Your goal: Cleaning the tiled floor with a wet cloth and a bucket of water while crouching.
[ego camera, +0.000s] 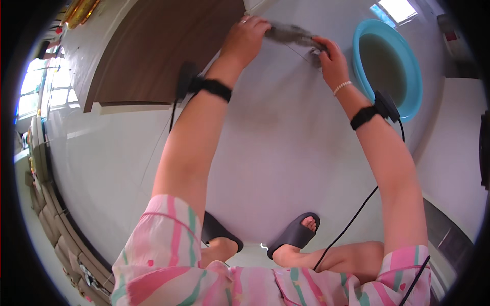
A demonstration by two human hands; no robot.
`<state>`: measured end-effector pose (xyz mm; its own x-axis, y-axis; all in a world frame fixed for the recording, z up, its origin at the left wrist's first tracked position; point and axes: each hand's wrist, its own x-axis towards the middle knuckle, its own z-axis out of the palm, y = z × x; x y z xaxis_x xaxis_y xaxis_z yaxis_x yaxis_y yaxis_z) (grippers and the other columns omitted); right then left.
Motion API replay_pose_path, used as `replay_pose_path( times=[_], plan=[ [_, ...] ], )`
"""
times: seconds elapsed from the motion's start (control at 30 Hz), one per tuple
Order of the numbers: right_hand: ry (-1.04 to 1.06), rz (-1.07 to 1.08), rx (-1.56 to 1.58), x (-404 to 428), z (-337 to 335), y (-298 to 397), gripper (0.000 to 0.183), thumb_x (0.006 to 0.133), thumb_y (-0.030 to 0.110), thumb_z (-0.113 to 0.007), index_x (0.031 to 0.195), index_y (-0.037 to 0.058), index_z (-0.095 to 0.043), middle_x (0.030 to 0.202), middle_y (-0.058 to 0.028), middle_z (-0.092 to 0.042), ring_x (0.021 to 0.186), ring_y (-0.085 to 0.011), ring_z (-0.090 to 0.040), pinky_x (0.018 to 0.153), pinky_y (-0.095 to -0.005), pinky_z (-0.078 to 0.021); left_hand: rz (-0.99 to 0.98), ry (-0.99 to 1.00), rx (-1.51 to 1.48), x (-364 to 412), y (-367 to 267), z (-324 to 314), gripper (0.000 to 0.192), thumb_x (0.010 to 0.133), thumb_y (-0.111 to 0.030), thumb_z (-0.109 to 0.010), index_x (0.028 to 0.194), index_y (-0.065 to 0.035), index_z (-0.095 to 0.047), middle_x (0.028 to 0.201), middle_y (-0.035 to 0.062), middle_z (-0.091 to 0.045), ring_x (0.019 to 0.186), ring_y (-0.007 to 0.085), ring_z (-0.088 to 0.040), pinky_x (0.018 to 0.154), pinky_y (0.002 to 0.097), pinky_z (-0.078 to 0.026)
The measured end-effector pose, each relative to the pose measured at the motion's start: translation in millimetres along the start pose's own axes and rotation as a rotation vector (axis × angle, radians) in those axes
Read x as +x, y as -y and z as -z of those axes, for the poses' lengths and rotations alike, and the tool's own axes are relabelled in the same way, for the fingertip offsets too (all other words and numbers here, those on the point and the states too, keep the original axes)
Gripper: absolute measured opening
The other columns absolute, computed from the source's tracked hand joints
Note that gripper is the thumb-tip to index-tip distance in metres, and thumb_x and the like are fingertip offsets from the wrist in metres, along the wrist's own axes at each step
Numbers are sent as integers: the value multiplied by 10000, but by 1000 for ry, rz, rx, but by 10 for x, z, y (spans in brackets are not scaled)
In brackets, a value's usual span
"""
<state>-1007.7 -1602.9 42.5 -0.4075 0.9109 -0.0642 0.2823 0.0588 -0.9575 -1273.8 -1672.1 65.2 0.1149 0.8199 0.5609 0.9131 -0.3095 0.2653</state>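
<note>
A grey cloth, blurred and bunched into a strip, stretches between my two hands above the pale tiled floor. My left hand grips one end, close to the edge of a dark brown wooden panel. At the other end, my right hand pinches the cloth, and a loose part of it hangs beneath the fingers. Right of that hand stands a light blue plastic basin holding murky grey water.
Black straps with small devices sit on both forearms, and a black cable runs down from the right one. My feet, in dark slippers, are on the floor. A beige padded piece of furniture lines the left side.
</note>
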Motion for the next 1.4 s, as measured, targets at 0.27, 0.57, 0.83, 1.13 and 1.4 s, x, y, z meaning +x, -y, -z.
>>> replay_pose_path(
  times=[0.27, 0.57, 0.83, 1.13, 1.4],
  plan=[
    [175, -212, -1028, 426, -736, -349, 794, 985, 514, -545, 1649, 235, -210, 1742, -28, -29, 1604, -241, -9, 1250, -617, -44, 158, 248, 293, -77, 741, -1039, 455, 1016, -186, -509, 1433, -8, -480, 1451, 192, -550, 1321, 360, -545, 1068, 472, -495],
    [335, -109, -1102, 305, -649, -401, 766, 989, 533, -511, 1639, 229, -243, 1744, 11, -30, 1605, -213, -18, 1241, -642, -63, 225, 407, 167, -358, 713, -622, 273, 903, -202, -651, 1107, -22, -623, 1104, 179, -697, 1028, 376, -681, 891, 483, -569],
    [449, 258, -1126, -334, -1253, -228, 799, 906, 523, -593, 1602, 210, -355, 1729, -18, -144, 1595, -227, -100, 1228, -660, -98, 168, 639, 338, -1588, 316, 280, 260, 918, -214, -651, 1052, -4, -575, 973, 207, -679, 746, 384, -717, 636, 469, -612],
    [846, 620, -837, -1904, -2732, 228, 712, 884, 477, -622, 1513, 163, -508, 1695, -57, -249, 1581, -237, -152, 1249, -626, -90, 41, 1252, 362, -3391, -307, 2175, 594, 876, -56, -608, 1384, 187, -417, 1284, 315, -555, 1132, 363, -655, 819, 331, -618],
    [969, 1031, -391, -3555, -3175, -235, 298, 884, 234, -604, 1163, 222, -706, 1357, -4, -619, 1386, -217, -495, 1182, -527, -322, -78, 1885, -380, -4618, -741, 2903, 242, 832, -183, -627, 1024, -53, -699, 820, 127, -691, 802, 338, -714, 697, 422, -576]
  ],
)
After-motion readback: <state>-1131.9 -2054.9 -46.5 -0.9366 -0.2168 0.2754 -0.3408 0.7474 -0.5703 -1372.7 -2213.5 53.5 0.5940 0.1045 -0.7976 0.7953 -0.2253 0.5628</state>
